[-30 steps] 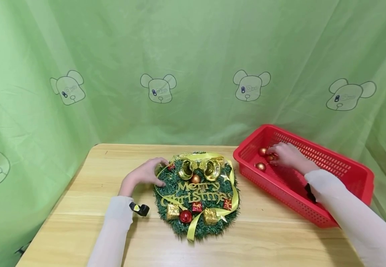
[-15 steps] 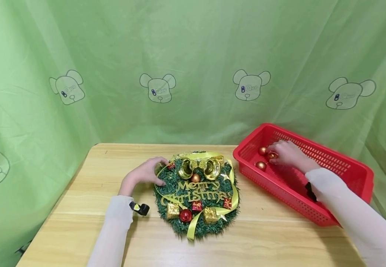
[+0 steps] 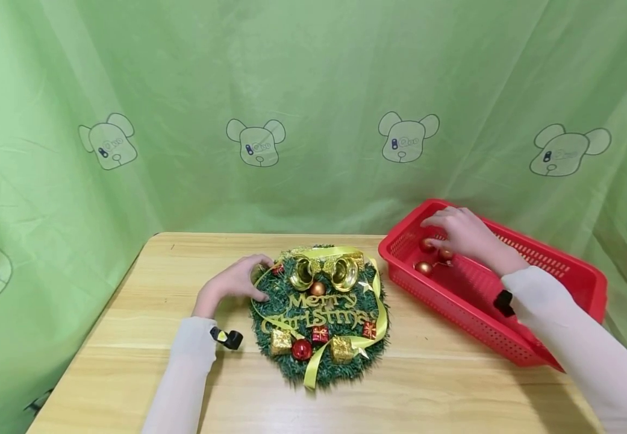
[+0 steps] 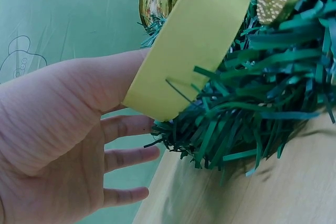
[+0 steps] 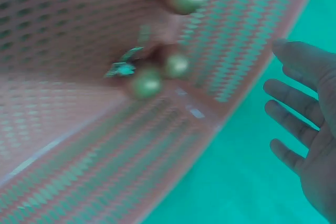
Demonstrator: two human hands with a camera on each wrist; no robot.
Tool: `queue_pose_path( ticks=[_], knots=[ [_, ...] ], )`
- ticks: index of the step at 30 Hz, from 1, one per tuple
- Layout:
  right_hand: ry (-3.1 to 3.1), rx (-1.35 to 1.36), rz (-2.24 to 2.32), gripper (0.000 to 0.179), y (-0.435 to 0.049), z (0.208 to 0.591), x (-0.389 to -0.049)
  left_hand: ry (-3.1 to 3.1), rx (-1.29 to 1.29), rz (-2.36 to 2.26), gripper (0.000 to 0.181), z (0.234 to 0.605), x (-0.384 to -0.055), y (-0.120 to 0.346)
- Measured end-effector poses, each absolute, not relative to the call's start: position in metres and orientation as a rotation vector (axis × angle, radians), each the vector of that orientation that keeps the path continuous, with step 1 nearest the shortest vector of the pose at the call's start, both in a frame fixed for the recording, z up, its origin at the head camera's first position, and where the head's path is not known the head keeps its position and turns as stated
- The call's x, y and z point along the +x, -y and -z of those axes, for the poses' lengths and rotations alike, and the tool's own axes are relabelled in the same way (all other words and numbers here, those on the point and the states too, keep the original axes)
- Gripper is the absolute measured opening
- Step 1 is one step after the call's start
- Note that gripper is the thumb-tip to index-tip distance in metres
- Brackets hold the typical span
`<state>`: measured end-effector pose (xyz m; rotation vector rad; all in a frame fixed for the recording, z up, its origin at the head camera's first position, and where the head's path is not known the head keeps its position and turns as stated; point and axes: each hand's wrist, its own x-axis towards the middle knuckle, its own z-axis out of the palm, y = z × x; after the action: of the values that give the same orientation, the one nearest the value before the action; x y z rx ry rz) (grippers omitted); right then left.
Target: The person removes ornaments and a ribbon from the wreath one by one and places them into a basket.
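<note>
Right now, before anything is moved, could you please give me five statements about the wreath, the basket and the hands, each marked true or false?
1. Three shiny copper-gold balls lie in the red perforated plastic basket. True.
2. The right hand grips one of those balls. False: its fingers are apart and hold nothing.
3. The left hand is at the left edge of the round green tinsel wreath. True.
4. The basket stands to the left of the wreath in the head view. False: it stands to the right.
5. The wreath's glittery gold lettering reads "Happy New Year". False: it reads "Merry Christmas".
</note>
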<state>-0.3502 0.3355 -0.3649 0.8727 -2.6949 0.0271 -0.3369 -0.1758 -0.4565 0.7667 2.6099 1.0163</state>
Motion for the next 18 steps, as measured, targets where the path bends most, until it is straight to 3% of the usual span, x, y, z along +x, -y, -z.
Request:
queue_pose_path(
  ticks=[18],
  knots=[
    [2.399,1.155,-0.050,0.037,-0.251,0.320,-0.312,-2.612,0.760,-1.000,0.079,0.456,-0.336,0.174]
  ],
)
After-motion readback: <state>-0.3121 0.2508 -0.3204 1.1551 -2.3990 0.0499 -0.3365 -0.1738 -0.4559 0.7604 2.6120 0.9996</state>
